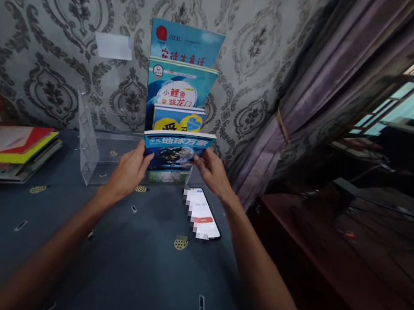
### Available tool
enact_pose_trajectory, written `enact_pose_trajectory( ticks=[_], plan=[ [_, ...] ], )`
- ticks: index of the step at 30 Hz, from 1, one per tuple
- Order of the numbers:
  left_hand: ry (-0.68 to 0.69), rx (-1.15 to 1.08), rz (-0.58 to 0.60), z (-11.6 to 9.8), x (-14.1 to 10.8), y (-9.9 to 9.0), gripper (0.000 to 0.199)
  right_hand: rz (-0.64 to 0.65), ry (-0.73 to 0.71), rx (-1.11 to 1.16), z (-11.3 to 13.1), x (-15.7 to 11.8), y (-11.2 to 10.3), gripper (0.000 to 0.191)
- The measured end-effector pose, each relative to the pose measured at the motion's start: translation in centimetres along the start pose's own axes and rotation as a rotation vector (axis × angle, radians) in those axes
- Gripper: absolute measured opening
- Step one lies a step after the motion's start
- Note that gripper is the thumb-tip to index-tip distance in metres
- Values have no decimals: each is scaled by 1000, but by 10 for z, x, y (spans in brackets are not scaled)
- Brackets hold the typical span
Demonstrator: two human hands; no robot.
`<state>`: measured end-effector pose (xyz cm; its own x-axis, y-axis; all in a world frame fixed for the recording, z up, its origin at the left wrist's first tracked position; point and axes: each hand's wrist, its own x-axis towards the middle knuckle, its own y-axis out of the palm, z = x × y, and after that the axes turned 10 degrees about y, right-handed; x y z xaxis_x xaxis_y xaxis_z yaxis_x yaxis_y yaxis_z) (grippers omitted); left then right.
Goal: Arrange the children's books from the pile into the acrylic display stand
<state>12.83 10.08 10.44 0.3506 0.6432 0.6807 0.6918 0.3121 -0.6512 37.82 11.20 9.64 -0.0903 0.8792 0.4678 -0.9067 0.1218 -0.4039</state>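
Between both hands is a blue book with a dark picture of the earth (173, 153). My left hand (130, 169) grips its left edge, and my right hand (213, 171) grips its right edge, thumbs on the cover. Behind it, books stand in rising tiers in a clear acrylic rack (87, 148): a blue and yellow book (177, 118), a teal book with a white circle (181, 84) and a tall light blue book (186, 43) at the back. Whether the held book rests on the rack cannot be made out.
A lit phone (205, 215) lies on the dark patterned cloth (125, 263). Stacked folders and books (2, 147) lie at the left. A white card (114, 46) is near the wall. At right are a tied curtain (307, 98) and dark red furniture (319, 242).
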Motion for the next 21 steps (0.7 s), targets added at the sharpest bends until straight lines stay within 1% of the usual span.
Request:
enact_pose_trajectory(
  ticks=[3, 7, 11, 13, 16, 18, 21],
  plan=[
    [9, -5, -5, 2, 3, 2, 17, 26, -24, 33, -7, 2, 1, 49],
    [44, 15, -31, 4, 9, 2, 12, -7, -5, 43, -10, 4, 2, 53],
    [49, 27, -18, 5, 11, 6, 11, 13, 14, 112, -20, 4, 6, 52],
    [44, 61, 12, 6, 11, 8, 11, 12, 18, 109, -27, 3, 7, 50],
    [33, 158, 73, 5, 10, 11, 13, -16, 11, 31, -37, 2, 7, 45],
    [-5, 247, 131, 2, 11, 11, 15, -39, 2, -47, -40, 1, 4, 39],
    [-93, 368, 250, -4, 14, 10, 20, -54, -11, -182, -41, 1, 2, 30]
  ],
)
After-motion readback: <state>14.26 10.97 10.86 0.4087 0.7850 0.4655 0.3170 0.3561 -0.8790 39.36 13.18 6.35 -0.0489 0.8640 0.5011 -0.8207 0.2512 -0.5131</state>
